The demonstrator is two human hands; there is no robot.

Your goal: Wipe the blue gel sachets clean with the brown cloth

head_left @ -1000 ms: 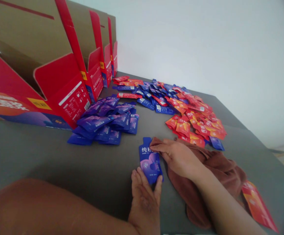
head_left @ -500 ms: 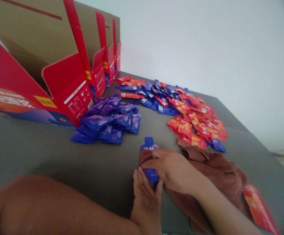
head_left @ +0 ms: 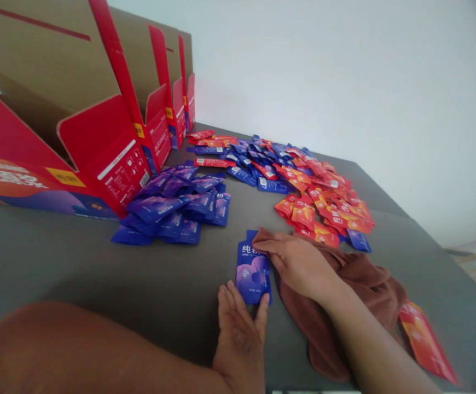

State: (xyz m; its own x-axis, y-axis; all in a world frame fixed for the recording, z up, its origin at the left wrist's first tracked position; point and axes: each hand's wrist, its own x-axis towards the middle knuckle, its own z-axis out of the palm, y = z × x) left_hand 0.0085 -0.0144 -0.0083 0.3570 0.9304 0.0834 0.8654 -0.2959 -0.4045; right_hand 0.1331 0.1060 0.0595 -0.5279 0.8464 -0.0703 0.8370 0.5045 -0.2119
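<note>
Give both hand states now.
Left hand: fingers on blue pouch's lower end.
Right hand: closed on brown cloth, at pouch's upper end.

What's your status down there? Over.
Left hand at lower end of blue pouch. Right hand pinching brown cloth at pouch's top. Cloth partly covers lettering.

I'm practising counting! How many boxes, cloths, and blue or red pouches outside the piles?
Red boxes: 4
Brown cloth: 1
Blue pouch at the left hand: 1
Red-orange pouch beside the cloth: 1
Total: 7
The piled pouches overlap too much to count.
</note>
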